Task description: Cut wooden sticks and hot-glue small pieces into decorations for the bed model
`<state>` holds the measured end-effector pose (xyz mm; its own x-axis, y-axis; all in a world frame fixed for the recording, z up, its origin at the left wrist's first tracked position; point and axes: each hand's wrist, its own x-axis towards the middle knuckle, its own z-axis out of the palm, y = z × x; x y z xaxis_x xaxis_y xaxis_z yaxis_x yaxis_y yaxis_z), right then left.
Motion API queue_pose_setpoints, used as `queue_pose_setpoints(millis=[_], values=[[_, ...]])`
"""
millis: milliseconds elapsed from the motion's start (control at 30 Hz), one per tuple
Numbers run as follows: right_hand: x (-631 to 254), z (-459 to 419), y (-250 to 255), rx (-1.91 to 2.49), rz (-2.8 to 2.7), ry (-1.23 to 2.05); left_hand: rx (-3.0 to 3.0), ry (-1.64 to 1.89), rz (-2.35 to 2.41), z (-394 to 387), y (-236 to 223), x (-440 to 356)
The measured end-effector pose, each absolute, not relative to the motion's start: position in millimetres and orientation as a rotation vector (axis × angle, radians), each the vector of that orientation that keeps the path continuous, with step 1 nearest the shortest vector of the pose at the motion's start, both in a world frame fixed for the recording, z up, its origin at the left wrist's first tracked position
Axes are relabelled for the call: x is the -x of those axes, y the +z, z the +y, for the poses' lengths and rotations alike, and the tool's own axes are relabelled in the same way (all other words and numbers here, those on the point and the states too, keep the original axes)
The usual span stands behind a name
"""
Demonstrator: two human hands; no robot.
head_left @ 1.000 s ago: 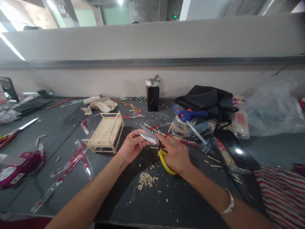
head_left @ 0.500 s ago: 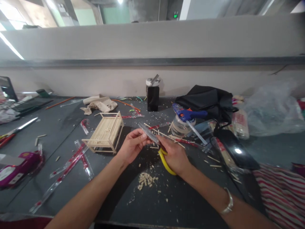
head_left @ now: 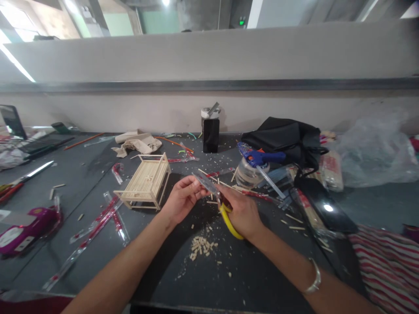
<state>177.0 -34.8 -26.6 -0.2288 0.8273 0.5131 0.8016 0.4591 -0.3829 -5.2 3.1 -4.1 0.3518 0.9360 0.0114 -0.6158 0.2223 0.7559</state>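
My right hand grips yellow-handled scissors, whose blades point up and left across the front of my other hand's fingertips. Pinched closed beside those blades, my left hand has thumb and fingers together; whatever is between them is too small and hidden to make out. Below both hands lies a pile of short cut stick pieces with crumbs around it. Left of my left hand stands a small bed-like frame made of pale wooden sticks.
A blue glue gun rests on a glass jar at right. Beyond are a black bag, a phone and a striped cloth. At left lie plastic-wrapped red sticks, a purple tool and other scissors.
The scissor blades have tilted slightly and look a little further apart. Both hands stay in nearly the same place; the whole view has shifted very slightly.
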Motion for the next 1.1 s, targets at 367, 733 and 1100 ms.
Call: queue_pose_setpoints(millis=[367,733,1100], values=[[-183,-25,-36,1.399,-1.83,-0.013,-1.799,0.444,0.663,9,11,32],[-182,-24,-34,1.419,-1.828,0.018,-2.186,0.049,0.65,13,10,35],[-182,-24,-33,1.435,-1.824,0.065,-2.434,0.278,0.6,-11,17,50]])
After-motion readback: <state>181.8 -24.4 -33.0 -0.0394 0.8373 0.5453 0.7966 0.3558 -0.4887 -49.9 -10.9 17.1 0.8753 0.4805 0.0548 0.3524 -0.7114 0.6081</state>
